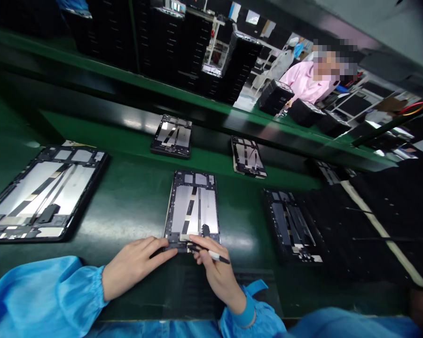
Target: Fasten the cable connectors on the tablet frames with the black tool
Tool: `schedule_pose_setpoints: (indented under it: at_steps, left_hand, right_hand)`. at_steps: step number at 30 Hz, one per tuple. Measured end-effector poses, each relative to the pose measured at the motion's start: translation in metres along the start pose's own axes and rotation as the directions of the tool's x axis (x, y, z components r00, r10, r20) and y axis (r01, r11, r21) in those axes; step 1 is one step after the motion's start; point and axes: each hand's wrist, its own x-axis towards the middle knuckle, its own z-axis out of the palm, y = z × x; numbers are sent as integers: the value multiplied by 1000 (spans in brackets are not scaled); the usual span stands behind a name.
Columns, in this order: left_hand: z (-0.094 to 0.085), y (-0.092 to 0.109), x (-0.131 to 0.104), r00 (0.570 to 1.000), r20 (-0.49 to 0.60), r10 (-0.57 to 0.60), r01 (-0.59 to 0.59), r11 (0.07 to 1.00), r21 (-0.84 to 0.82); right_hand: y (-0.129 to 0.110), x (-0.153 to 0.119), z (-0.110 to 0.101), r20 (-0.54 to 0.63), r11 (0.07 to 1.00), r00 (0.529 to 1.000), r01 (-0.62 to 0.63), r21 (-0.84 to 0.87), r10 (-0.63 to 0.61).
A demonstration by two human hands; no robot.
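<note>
Open grey-and-black tablet chassis (192, 206) lies just beyond both my hands, long axis near-to-far. My left hand (134, 265) flat, fingers on near edge, holding nothing; my right hand (215, 272) pinches thin black-and-white pen tool (211, 254) there.

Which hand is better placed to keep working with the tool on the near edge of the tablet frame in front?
The right hand: it already grips the pen-like tool with its tip at the near edge of the open tablet frame. The left hand lies flat, fingers pressing that edge, likely steadying it.
</note>
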Motion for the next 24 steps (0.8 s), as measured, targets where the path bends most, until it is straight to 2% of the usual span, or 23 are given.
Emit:
schedule_pose_setpoints:
  at_steps: [3, 5, 9, 12, 17, 20, 22, 24]
  left_hand:
    - [-5, 0, 5, 1000, -9, -16, 15, 999, -50]
    - [-8, 1, 7, 1000, -11, -13, 12, 998, -57]
    - [-11, 3, 7, 999, -25, -19, 18, 998, -59]
    - [-7, 3, 4, 1000, -17, -25, 24, 998, -63]
    - [1, 0, -1, 1000, 3, -31, 31, 997, -77]
    - [-1, -1, -4, 1000, 5, -20, 20, 997, -70]
    - [-4, -2, -7, 1000, 14, -13, 13, 998, -60]
    - [-9, -2, -9, 1000, 25, -16, 18, 997, -70]
  right_hand:
    - [1, -10, -1, -13, 984, 989, -145, 106, 147]
    - [1, -12, 2, 6, 971, 979, -202, 129, 203]
    - [-2, -9, 7, 48, 993, 992, -117, 18, 116]
    - [-3, -9, 3, 40, 998, 998, -48, -47, 50]
    - [6, -15, -9, -24, 993, 994, -107, -43, 106]
    - [10, -19, -10, -55, 986, 984, -170, 0, 169]
    - [10, -21, -7, -48, 976, 975, -213, 55, 215]
    - [8, -20, -3, -1, 974, 978, -207, 90, 208]
